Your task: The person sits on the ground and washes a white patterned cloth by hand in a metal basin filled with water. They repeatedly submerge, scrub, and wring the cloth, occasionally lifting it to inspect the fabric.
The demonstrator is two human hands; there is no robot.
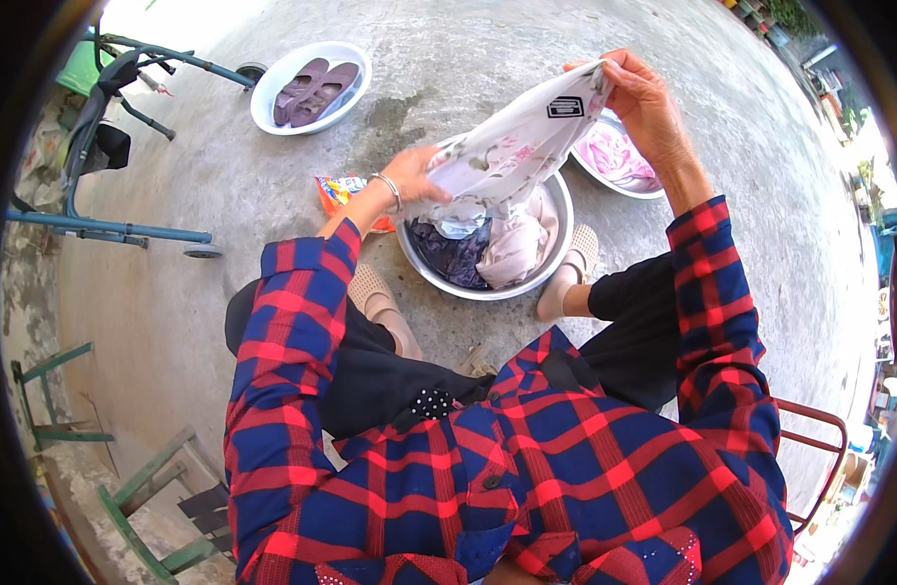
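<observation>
A white floral garment (521, 136), printed with pink and green and bearing a dark patch, is stretched between my hands. My right hand (643, 102) pinches its upper right corner, higher and farther out. At the lower left end, my left hand (416, 175), a bangle on its wrist, grips the cloth; its fingers are partly blurred. Below hangs the cloth over a metal basin (468, 292) between my feet. Inside the basin lie a dark patterned cloth (453, 253) and a pale pink cloth (516, 244). The garment hides the basin's far side.
An orange packet (341, 190) lies left of the metal basin. Farther left stands a white basin (361, 93) holding purple shoes (317, 93). Pink cloth (619, 156) fills another basin at right. A blue walker frame (127, 232) and green stool (141, 531) stand at left.
</observation>
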